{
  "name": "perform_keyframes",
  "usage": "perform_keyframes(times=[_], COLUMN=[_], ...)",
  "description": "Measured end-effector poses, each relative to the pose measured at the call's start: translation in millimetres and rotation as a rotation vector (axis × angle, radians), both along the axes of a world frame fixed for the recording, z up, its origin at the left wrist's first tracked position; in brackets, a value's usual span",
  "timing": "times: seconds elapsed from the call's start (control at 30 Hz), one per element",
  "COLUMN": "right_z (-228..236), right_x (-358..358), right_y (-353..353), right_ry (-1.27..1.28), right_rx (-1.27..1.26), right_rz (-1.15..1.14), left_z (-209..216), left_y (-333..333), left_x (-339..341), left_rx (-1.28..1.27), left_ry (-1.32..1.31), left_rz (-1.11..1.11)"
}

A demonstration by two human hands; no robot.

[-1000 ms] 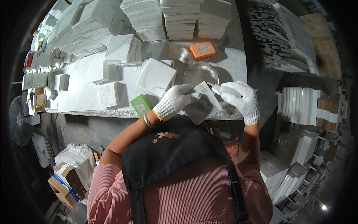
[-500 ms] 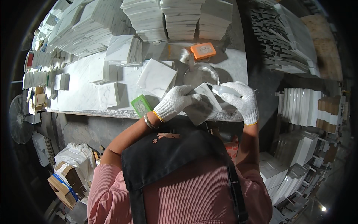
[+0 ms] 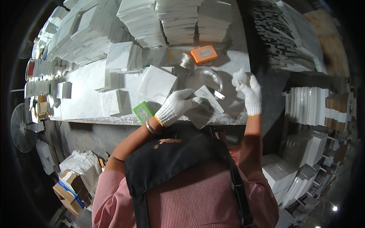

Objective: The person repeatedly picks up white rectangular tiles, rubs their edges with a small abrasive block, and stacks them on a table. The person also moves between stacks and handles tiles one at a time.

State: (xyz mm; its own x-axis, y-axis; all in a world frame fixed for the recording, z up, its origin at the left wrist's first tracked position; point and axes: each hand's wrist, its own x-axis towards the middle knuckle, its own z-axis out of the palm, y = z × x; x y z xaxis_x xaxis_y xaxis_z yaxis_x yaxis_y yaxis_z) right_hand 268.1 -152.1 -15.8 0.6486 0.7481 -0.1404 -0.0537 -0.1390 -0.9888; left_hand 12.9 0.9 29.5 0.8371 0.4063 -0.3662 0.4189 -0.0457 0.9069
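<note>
**Tile in one hand, rag in the other**

Stone everywhere on this pale marble workbench [image 3: 87, 106]: tall stacks of white marble tiles [image 3: 178, 21] line the back edge, more piles [image 3: 72, 38] run off to the left, and loose square tiles lie flat in front of them, the biggest one [image 3: 156, 83] just left of centre.

Left hand [image 3: 175, 107], in a white knit glove, is clamped on a square white marble tile [image 3: 205, 108] at the near edge of the bench, holding it tilted, with the fingers wrapped over its top corner. Right hand [image 3: 249, 93], gloved the same, is lifted off to the right, well apart from the tile, pinching a small crumpled white cloth [image 3: 238, 77] in its fingertips.

Between the two hands, just behind the tile, sits a shallow round glass dish [image 3: 203, 78]. An orange rectangular block [image 3: 203, 54] lies behind the dish, and a small green flat pad [image 3: 143, 111] sits just left of the left wrist, at the bench edge.
</note>
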Motion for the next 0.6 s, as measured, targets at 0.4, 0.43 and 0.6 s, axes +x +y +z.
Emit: perform_keyframes(times=[0.4,0.43,0.6], right_z=[-73.6,-79.0,-55.8], right_x=[31.3,34.4,19.5], right_y=[42.2,39.2,10.5], right_ry=[-0.578,-0.606,-0.494], right_rx=[-0.203,-0.168,-0.212], right_rz=[0.051,0.064,-0.088], left_z=[-10.5,-14.1,-16.4], left_y=[1.6,1.4,0.2], left_x=[1.4,1.3,2.4], left_rx=[-0.233,-0.263,-0.362], left_ry=[0.029,0.026,0.024], left_rz=[0.047,0.061,0.097])
